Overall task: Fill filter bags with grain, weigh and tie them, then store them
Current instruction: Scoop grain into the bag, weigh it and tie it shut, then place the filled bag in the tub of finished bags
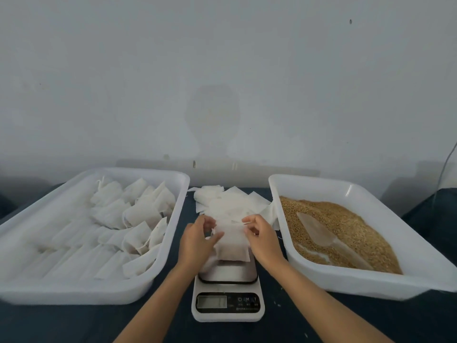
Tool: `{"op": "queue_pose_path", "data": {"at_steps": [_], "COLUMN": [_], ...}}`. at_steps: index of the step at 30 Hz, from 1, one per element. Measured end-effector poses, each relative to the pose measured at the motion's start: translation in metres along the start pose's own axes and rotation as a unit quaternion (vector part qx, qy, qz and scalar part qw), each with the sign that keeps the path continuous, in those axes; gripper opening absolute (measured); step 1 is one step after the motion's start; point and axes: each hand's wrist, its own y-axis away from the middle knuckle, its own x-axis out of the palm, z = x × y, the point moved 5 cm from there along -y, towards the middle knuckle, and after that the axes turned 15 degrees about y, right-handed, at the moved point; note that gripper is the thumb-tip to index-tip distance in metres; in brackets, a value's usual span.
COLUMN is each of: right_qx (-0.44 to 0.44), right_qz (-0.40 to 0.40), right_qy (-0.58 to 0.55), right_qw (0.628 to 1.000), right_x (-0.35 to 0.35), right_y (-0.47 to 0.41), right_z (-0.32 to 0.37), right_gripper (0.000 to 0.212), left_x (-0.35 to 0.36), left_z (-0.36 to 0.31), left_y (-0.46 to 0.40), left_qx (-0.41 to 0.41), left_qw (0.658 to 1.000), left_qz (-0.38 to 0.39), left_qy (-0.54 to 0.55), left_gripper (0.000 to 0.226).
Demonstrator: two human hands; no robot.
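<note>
A filled white filter bag lies on the platform of a small white kitchen scale at the middle of the dark table. My left hand pinches the bag's upper left corner, where a thin string shows. My right hand pinches its upper right corner. A white tray on the right holds brown grain with a clear plastic scoop lying in it. On the left, another white tray holds several filled, tied bags.
A loose pile of empty flat filter bags lies on the table behind the scale, between the two trays. A pale wall stands close behind the table. A thin cable hangs at the far right.
</note>
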Motion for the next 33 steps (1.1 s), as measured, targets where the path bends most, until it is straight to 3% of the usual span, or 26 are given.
{"op": "queue_pose_path", "data": {"at_steps": [6,10,27,33], "right_qx": [0.047,0.094,0.091,0.109], "right_qz": [-0.016,-0.014,-0.03,0.012], "right_qy": [-0.073,-0.122,-0.088,-0.057], "right_qw": [0.996,0.988,0.992,0.992], "right_x": [-0.012,-0.007,-0.002,0.009], "right_y": [-0.006,-0.006,-0.011,-0.014], "right_z": [-0.008,-0.014,-0.021,-0.033], "right_gripper": [0.029,0.028,0.026,0.027], "left_x": [-0.016,-0.015,-0.013,0.005], "left_z": [-0.004,0.0,0.01,0.023], "left_y": [-0.006,-0.003,-0.005,-0.013], "left_qx": [0.001,-0.015,-0.022,-0.073], "left_qw": [0.994,0.994,0.995,0.996], "left_qz": [-0.072,-0.059,-0.035,0.034], "left_qy": [0.08,0.094,0.091,0.025], "left_gripper": [0.021,0.021,0.019,0.028]}}
